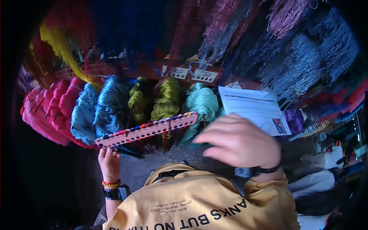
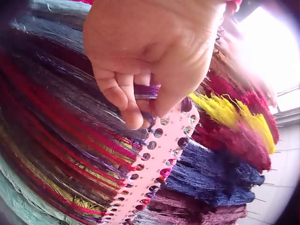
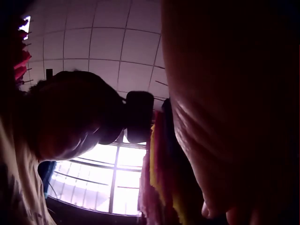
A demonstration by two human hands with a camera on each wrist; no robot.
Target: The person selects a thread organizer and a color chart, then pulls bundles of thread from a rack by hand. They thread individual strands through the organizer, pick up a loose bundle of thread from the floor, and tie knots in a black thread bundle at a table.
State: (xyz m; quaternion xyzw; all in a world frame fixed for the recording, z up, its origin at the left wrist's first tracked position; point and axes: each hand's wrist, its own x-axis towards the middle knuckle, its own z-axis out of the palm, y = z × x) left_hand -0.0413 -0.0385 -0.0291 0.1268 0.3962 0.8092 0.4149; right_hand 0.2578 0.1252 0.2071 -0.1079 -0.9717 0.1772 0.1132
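Note:
A long pink thread card (image 1: 150, 131) with holes along both edges stretches across the front of the skeins, threads knotted in its holes. My left hand (image 1: 110, 165) pinches it at its left end. In the left wrist view, thumb and curled fingers grip the end of the card beside a purple thread, and many coloured threads (image 2: 70, 154) trail from one edge. My right hand (image 1: 245, 142), blurred, hovers near the card's right end with fingers extended and nothing visible in them. It overlaps the lower edge of a printed sheet (image 1: 245, 101). The right wrist view shows this hand (image 3: 211, 117) mostly in shadow.
A row of skeins hangs in front: pink (image 1: 69, 103), blue (image 1: 109, 99), olive green (image 1: 166, 97) and teal (image 1: 202, 101). Number labels (image 1: 204, 75) sit on the rail above them. More yarn (image 1: 299, 57) hangs higher up. Another person's pale-clothed legs (image 1: 314, 182) show at right.

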